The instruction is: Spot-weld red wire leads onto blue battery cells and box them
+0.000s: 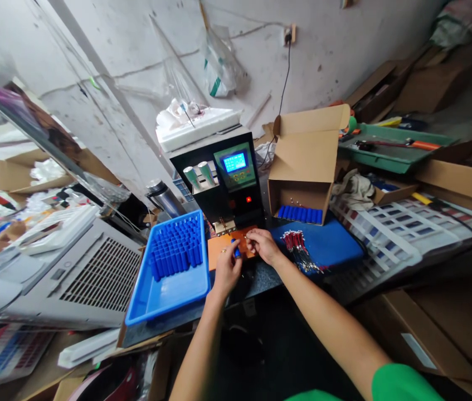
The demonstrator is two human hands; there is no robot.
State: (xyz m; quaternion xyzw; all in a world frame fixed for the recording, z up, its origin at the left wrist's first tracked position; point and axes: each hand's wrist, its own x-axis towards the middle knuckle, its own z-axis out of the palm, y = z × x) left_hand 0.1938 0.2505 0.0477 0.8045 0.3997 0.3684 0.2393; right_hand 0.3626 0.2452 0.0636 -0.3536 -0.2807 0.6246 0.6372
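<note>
A cluttered workshop counter (261, 278) carries a black machine (229, 178) just beyond both hands. The left hand (226, 270) pinches a blue cell (236, 250) on the orange plate (223, 248); the right hand (263, 245), fingers curled, steadies it. A tray of blue cells (175, 250) lies just left.

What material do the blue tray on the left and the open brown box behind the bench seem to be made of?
Blue rectangular tray: likely moulded plastic, with an even colour and a smooth, slightly glossy floor. Open brown box: corrugated cardboard, matte, with folded flaps and creases.
</note>
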